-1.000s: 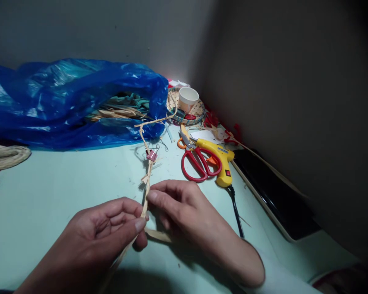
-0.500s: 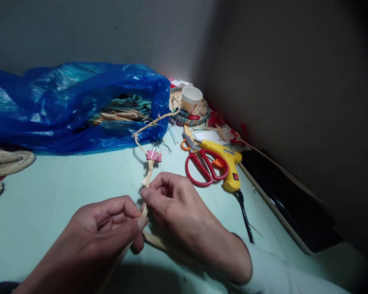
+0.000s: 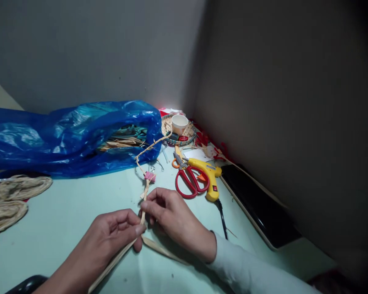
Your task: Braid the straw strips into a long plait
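A pale straw-like cord (image 3: pixel 146 188) runs toward me from a pink binder clip (image 3: pixel 150 176), which grips it on the table. My right hand (image 3: pixel 171 218) pinches the cord between thumb and fingers a short way below the clip. Just nearer to me, my left hand (image 3: pixel 118 232) pinches the same cord between thumb and forefinger. Two flat loose strands come out below the fingers: one runs down left under my left hand, the other strand (image 3: pixel 164 250) lies toward the right. Past the clip, a thin twisted length (image 3: pixel 151 146) reaches back to the woven tray.
Red-handled scissors (image 3: pixel 191 183) and a yellow glue gun (image 3: pixel 210 175) lie right of my hands. Beyond is a woven tray (image 3: pixel 190 132) with a paper cup (image 3: pixel 179 123). A blue plastic bag (image 3: pixel 64 139) holds fibres. Coiled braid (image 3: pixel 18 190) lies left, a black flat device (image 3: pixel 260 204) right.
The head view has tilted up and shifted, so the table things appear lower and smaller. Both hands keep their pinch on the cord, with little change in their position along it.
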Demonstrator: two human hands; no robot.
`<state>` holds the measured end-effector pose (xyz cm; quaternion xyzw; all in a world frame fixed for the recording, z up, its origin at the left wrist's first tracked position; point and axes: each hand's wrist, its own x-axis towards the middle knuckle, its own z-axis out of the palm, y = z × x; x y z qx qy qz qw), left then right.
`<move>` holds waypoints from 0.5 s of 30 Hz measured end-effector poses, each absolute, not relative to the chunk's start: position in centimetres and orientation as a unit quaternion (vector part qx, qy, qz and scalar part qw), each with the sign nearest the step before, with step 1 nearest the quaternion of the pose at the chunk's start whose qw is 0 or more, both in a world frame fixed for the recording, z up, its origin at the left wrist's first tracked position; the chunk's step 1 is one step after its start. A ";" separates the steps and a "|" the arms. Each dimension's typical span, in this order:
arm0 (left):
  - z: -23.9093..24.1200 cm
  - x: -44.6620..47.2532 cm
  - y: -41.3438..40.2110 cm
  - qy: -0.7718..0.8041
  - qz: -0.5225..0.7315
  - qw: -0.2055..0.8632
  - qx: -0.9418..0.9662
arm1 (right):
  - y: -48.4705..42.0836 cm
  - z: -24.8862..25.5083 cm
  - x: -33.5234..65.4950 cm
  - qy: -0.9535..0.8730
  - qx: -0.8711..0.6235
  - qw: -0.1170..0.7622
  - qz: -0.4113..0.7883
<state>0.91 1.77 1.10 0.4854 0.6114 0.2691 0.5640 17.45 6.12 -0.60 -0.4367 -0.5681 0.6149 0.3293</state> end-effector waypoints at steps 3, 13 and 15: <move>1.1 0.9 1.2 0.605 0.281 0.573 0.476 | 6.4 -0.5 18.1 -0.588 -0.423 0.299 0.622; -0.3 -0.5 0.3 0.549 0.344 0.610 0.455 | 4.4 0.2 18.5 -0.618 -0.293 0.161 0.712; -0.4 -0.4 0.2 0.552 0.362 0.595 0.457 | 4.4 0.2 18.6 -0.607 -0.277 0.145 0.730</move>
